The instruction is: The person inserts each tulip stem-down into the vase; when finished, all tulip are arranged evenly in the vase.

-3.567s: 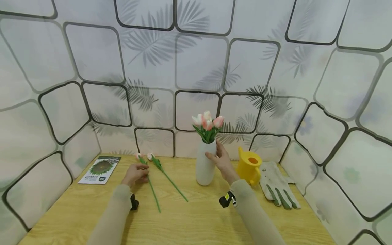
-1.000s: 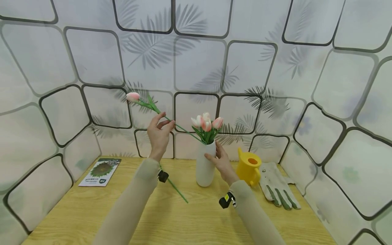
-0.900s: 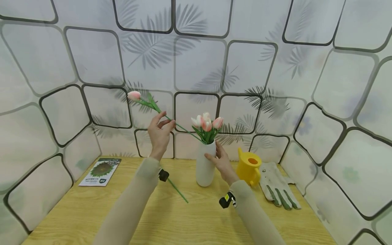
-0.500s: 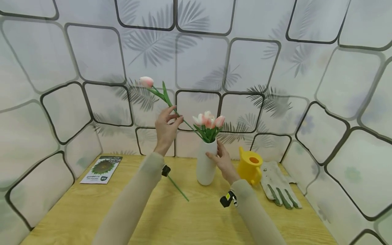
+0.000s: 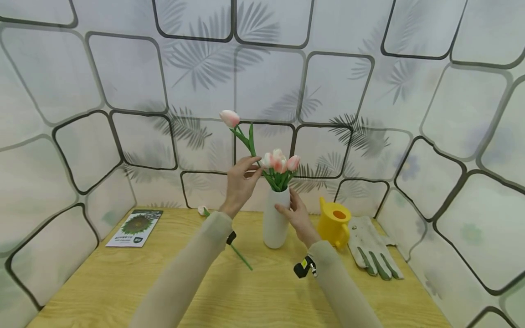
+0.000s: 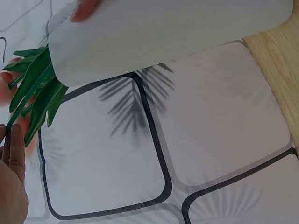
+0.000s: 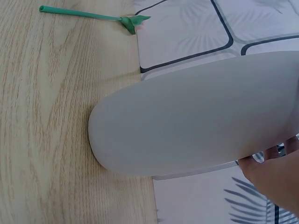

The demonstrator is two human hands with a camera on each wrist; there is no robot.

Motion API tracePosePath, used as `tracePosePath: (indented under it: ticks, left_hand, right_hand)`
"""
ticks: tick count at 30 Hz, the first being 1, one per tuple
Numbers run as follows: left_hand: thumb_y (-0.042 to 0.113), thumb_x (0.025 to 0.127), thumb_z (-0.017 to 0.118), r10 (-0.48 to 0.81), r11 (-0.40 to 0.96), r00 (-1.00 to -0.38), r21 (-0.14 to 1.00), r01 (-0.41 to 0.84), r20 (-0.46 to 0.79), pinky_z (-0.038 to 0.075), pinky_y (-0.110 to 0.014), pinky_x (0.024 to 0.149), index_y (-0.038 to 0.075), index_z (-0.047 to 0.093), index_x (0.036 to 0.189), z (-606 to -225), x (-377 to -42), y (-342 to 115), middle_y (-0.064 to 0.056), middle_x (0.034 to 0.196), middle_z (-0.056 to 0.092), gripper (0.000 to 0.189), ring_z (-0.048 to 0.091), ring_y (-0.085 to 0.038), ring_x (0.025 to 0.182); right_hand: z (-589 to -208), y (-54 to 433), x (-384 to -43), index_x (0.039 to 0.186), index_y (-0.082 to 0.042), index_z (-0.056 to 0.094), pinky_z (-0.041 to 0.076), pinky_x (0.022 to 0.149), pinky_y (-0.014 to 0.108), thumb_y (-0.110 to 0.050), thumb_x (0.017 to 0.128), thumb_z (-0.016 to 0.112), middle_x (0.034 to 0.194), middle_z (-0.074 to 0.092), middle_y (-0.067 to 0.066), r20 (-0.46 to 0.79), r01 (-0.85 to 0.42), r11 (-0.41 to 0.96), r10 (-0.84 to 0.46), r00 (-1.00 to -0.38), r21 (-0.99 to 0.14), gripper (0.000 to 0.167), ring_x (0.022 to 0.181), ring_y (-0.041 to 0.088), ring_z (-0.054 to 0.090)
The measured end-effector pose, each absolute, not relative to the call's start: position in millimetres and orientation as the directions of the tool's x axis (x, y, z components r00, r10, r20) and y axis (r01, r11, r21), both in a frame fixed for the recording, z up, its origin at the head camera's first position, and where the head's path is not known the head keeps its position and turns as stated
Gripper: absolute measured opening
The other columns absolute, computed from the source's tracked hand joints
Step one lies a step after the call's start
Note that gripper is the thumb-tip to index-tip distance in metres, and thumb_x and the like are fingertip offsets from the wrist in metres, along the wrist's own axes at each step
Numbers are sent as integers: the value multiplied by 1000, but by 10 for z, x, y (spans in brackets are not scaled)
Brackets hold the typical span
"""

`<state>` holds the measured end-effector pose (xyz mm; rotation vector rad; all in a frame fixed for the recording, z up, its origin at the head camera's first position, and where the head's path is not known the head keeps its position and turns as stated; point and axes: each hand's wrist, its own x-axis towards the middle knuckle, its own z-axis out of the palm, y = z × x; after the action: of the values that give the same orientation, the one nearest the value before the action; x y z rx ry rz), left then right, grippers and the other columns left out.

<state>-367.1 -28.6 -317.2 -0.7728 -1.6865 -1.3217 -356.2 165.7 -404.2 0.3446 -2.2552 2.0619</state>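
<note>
My left hand point(image 5: 242, 182) pinches the stem of a pink and white tulip point(image 5: 229, 118), tilted with its bloom up and to the left. The lower stem runs down toward the mouth of a white vase point(image 5: 275, 223); in the left wrist view it passes among green leaves point(image 6: 39, 93). My right hand point(image 5: 299, 218) grips the upper right side of the vase, which stands upright. Several tulips point(image 5: 279, 161) fill its mouth. Another tulip point(image 5: 242, 258) lies on the table, partly hidden behind my left forearm; the right wrist view shows its green stem point(image 7: 79, 13).
A yellow watering can point(image 5: 334, 223) stands right of the vase, and beside it lies a pair of grey and green gloves point(image 5: 371, 248). A packet with a sunflower picture point(image 5: 135, 228) lies at the table's left. Patterned cloth walls point(image 5: 266, 86) enclose the wooden table point(image 5: 262, 296).
My left hand has picked up a tulip from the table, raised it, then brought it right toward the vase, its stem growing steeper. My right hand has stayed on the vase.
</note>
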Motion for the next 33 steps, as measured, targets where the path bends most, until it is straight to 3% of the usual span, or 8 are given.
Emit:
tracePosePath:
  ticks: [5,12,17,24,29,33]
  left_hand:
    - [1,90,68,44,256,-439,414,873,897,61,-24,74,0,73,108,-3260,-3648,-233,-14,102,70,18,71,-25,86]
    - [4,94,64,106,301,-436,389,871,894,60,-20,70,-2,72,101,-3301,-3653,-171,-12,98,71,13,71,-22,81]
    - [5,98,57,167,301,-475,415,859,864,59,-18,69,-1,71,103,-3329,-3662,-149,-12,103,70,16,71,-21,85]
    - [0,100,52,259,308,-557,479,822,789,58,-26,68,3,72,107,-3374,-3639,-142,-12,107,71,21,68,-21,84]
    - [-2,95,58,289,321,-603,519,792,743,59,-29,73,5,70,107,-3410,-3635,-131,-11,107,71,19,68,-21,94]
    - [-2,91,63,243,314,-623,548,775,743,61,-29,73,4,64,103,-3406,-3648,-94,-11,100,71,13,70,-22,94]
  right_hand:
    - [-4033,1656,-3556,159,-19,9,17,123,55,-27,94,68,165,14,9,196,-208,85,-136,-971,-974,88,150,31,19]
    - [-4051,1659,-3576,159,-19,14,22,121,56,-30,92,71,164,20,7,196,-207,100,-108,-975,-973,89,149,30,24]
    - [-4061,1658,-3578,158,-17,14,24,120,57,-31,92,71,163,21,8,215,-226,106,-109,-971,-968,89,148,32,26]
    - [-4063,1658,-3557,159,-18,13,24,120,58,-32,92,70,163,20,7,212,-224,101,-117,-970,-969,88,148,31,24]
    - [-4067,1665,-3554,158,-23,14,24,120,57,-36,91,71,163,20,5,200,-213,99,-124,-972,-972,89,149,29,24]
    - [-4029,1664,-3531,158,-24,15,23,121,56,-34,92,70,163,21,5,202,-215,96,-132,-970,-972,87,148,30,25]
